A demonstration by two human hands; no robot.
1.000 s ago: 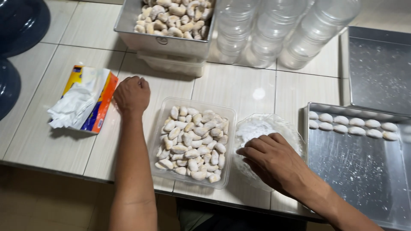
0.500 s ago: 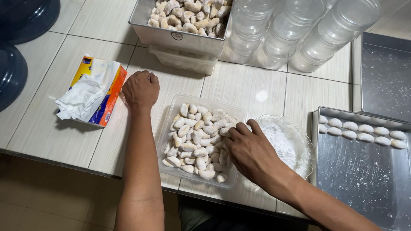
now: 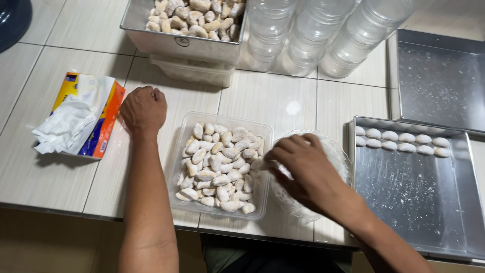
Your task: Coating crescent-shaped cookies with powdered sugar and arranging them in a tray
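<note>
A clear plastic tub [image 3: 188,123] full of pale, powder-dusted crescent cookies [image 3: 217,167] sits at the table's front edge. My right hand [image 3: 303,169] pinches one cookie [image 3: 258,165] at the tub's right rim, over a clear round bowl [image 3: 339,154] of white powder. My left hand [image 3: 143,108] rests in a fist on the tiles left of the tub, holding nothing. To the right, a metal tray [image 3: 409,197] carries a single row of coated cookies [image 3: 399,140] along its far edge.
A tissue pack [image 3: 83,121] in yellow, orange and blue lies at the left. At the back stand a metal pan of cookies [image 3: 187,43], stacked clear round containers [image 3: 323,30] and a second metal tray [image 3: 442,76]. A dark blue object [image 3: 12,17] shows top left.
My right hand went from the powder bowl into the cookie tub, then drew back to the tub's right rim with a cookie pinched. My left fist stayed put.
</note>
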